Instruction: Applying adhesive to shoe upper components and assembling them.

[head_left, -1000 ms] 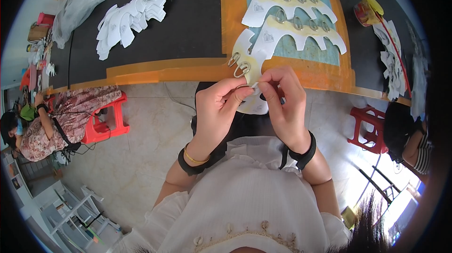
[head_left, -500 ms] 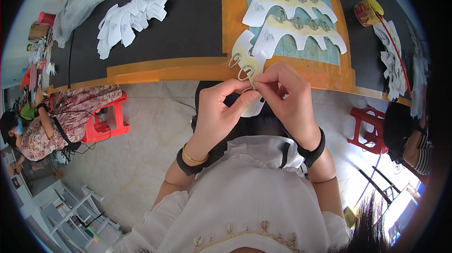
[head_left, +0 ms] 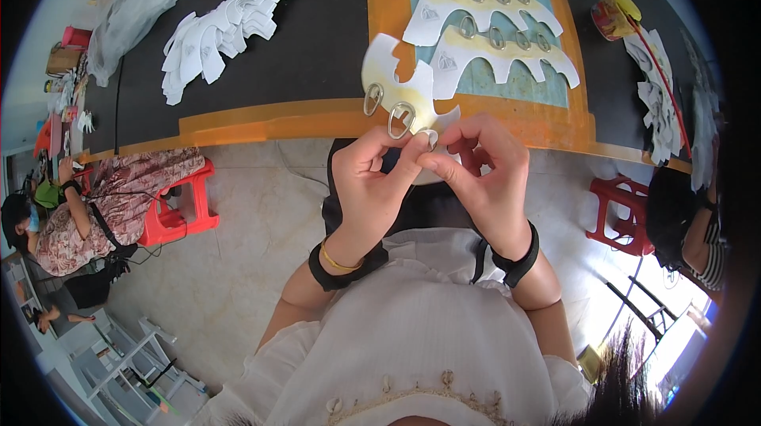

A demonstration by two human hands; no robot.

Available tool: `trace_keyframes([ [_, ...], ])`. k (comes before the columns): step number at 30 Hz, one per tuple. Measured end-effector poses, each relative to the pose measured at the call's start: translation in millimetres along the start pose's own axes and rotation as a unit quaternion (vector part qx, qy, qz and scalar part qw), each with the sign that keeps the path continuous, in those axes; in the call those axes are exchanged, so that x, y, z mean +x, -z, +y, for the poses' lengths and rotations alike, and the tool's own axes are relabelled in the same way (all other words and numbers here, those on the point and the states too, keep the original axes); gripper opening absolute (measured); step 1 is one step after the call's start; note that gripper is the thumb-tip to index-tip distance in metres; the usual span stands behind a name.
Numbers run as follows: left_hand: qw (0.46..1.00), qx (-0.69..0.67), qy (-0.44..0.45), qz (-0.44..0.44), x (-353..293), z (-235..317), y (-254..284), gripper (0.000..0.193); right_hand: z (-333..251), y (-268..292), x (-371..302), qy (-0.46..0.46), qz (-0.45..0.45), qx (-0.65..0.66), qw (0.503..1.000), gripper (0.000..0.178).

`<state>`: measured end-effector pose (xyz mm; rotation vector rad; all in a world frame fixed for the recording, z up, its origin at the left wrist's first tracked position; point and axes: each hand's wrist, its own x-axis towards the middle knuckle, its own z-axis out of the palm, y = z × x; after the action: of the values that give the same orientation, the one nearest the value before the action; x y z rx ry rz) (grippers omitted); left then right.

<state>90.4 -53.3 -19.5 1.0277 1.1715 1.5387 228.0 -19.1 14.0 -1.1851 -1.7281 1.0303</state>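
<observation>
My left hand (head_left: 371, 176) and my right hand (head_left: 493, 180) meet just off the table's near edge, thumbs and fingers pinched together. Between them is a white scalloped strip (head_left: 379, 55) with a yellowish coating along one edge. Two oval metal rings hang on its tabs, one ring (head_left: 373, 99) farther left, the other ring (head_left: 402, 119) by my left fingertips. At the pinch a tab looks folded over; fingers partly hide a bit of metal there. Ahead, two similar strips, a far strip (head_left: 428, 18) and a nearer strip (head_left: 446, 69), each carry several rings.
Those strips lie on a blue sheet (head_left: 515, 89) bordered by orange tape (head_left: 277, 118) on the black table (head_left: 317, 38). A pile of white strips (head_left: 226, 26) and a plastic bag (head_left: 139, 10) are at left. A yellow-lidded tub (head_left: 614, 18) stands right. Other people sit on both sides.
The held strip has swung left and tilted up, its lower end now mostly hidden behind my hands. My fingertips have closed over a tab, and my right thumb has moved in.
</observation>
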Motion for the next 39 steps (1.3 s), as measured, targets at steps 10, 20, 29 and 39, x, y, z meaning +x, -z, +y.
trace_keyframes([
  [10, 0.996, 0.073, -0.036, 0.023, -2.2, -3.0, 2.5, 0.011, 3.0, -1.6, -1.4, 0.036, 0.039, -0.012, 0.999, 0.013],
  [20, 0.998, 0.033, 0.026, -0.045, -5.1, 2.2, 9.0, 0.014, 12.1, 2.7, 3.7, 0.021, 0.004, 0.048, 0.999, 0.013],
  [29, 0.99, 0.132, 0.011, -0.042, -2.1, 3.4, 9.0, 0.014, 13.3, 1.2, 2.8, -0.013, -0.004, 0.06, 0.998, 0.014],
  [39, 0.993, 0.102, -0.021, -0.064, 3.7, 5.9, 9.3, 0.011, 6.4, 8.3, 3.0, -0.067, -0.026, 0.235, 0.969, 0.026],
])
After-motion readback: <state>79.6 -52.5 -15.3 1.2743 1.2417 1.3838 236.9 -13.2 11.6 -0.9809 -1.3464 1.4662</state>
